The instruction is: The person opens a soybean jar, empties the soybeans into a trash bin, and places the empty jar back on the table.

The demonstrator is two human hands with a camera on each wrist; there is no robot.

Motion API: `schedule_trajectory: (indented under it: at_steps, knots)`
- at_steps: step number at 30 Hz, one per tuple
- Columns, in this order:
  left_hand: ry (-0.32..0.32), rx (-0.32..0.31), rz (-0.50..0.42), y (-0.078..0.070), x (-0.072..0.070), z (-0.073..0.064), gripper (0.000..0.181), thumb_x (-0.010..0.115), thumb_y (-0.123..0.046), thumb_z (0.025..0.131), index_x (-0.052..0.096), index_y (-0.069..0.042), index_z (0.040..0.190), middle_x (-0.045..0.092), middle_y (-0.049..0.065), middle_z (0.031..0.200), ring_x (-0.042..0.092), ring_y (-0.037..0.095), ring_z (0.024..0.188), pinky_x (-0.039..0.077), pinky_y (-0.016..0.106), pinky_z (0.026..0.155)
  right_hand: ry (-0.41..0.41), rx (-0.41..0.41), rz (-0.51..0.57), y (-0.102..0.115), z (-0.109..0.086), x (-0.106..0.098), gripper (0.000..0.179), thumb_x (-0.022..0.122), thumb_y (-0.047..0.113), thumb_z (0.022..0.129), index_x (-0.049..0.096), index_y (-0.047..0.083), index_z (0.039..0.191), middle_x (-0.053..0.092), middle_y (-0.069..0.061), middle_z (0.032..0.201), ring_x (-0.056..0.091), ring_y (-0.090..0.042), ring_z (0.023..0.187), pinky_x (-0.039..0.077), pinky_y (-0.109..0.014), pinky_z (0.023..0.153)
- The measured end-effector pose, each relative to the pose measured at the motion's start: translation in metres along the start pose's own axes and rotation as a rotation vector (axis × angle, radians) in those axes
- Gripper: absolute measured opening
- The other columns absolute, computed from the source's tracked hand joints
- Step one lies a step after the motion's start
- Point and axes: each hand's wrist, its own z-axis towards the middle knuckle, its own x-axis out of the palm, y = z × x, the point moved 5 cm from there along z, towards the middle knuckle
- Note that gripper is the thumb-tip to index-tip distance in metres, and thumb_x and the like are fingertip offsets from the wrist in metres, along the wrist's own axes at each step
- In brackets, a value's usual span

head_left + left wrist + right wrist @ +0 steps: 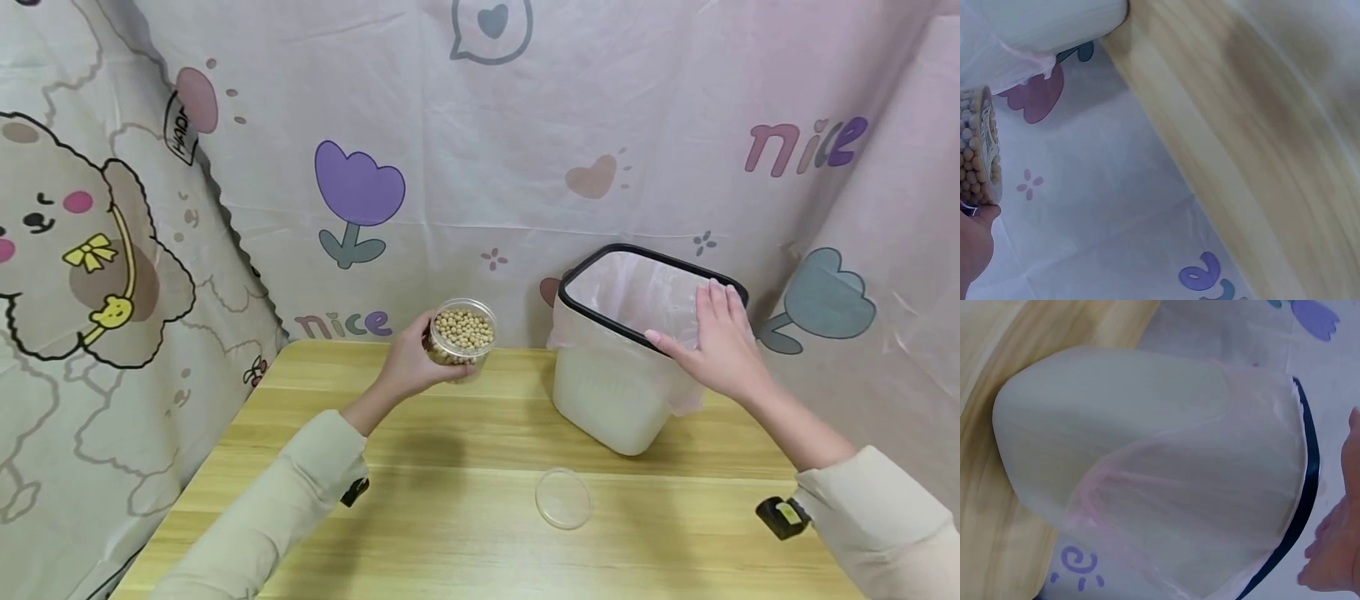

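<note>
Toward the wooden worktop's [450, 542] far edge, the left hand [414, 360] grips a clear, round plastic jar [452, 357] of tan beans [463, 327] — likely stiff, slick, best clasped round its wall — the right hand [716, 346] straight-fingered.

Jar [482, 359] in left fingers [419, 328], raised above desk [465, 550]; beans [465, 328] inside jar. Bin [607, 396] on desk, right of left fingers. Right fingers [720, 302] at bin's right-hand side by rim [611, 323], contact unclear. Liner [633, 287] in bin, folded outward over rim. Lid [564, 498] on desk, before both sets of fingers, sideways between them. Cloth [465, 150] behind fingers, jar and bin.
</note>
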Motion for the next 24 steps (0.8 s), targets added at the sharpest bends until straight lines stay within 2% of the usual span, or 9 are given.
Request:
schedule_trajectory:
  at_steps: [3,10,15,24]
  knots:
    - [0.017,0.0,-0.009,-0.007,0.001,0.008,0.091,0.087,-0.029,0.058,0.043,-0.003,0.133,0.054,0.016,0.128,0.051,0.031,0.12,0.042,0.045,0.103,0.065,0.051,-0.026,-0.009,0.004,0.001,0.103,0.042,0.061,0.088,0.001,-0.018,0.14,-0.006,-0.039,0.146,-0.008,-0.052,0.136,-0.003,-0.06,0.113]
    - [0.033,0.011,-0.005,-0.021,0.006,0.025,0.092,0.087,-0.03,0.058,0.043,-0.003,0.133,0.054,0.015,0.128,0.052,0.03,0.119,0.043,0.043,0.102,0.219,0.155,-0.034,-0.022,0.006,0.007,0.111,0.036,0.067,0.087,-0.009,-0.022,0.136,-0.018,-0.041,0.142,-0.016,-0.057,0.131,0.0,-0.066,0.109]
    - [0.036,0.041,0.035,-0.032,0.011,0.037,0.089,0.087,-0.032,0.058,0.045,-0.003,0.131,0.057,0.013,0.124,0.054,0.028,0.115,0.046,0.042,0.1,0.257,0.189,-0.032,-0.025,0.007,0.009,0.113,0.035,0.069,0.086,-0.011,-0.023,0.135,-0.02,-0.042,0.14,-0.017,-0.059,0.129,0.001,-0.068,0.108]
    - [0.036,0.087,0.038,-0.05,0.02,0.055,0.085,0.087,-0.03,0.057,0.047,-0.004,0.127,0.059,0.012,0.121,0.056,0.026,0.112,0.046,0.039,0.099,0.323,0.202,-0.02,-0.027,0.008,0.012,0.113,0.035,0.067,0.087,-0.013,-0.024,0.133,-0.022,-0.044,0.138,-0.017,-0.061,0.127,0.002,-0.069,0.107]
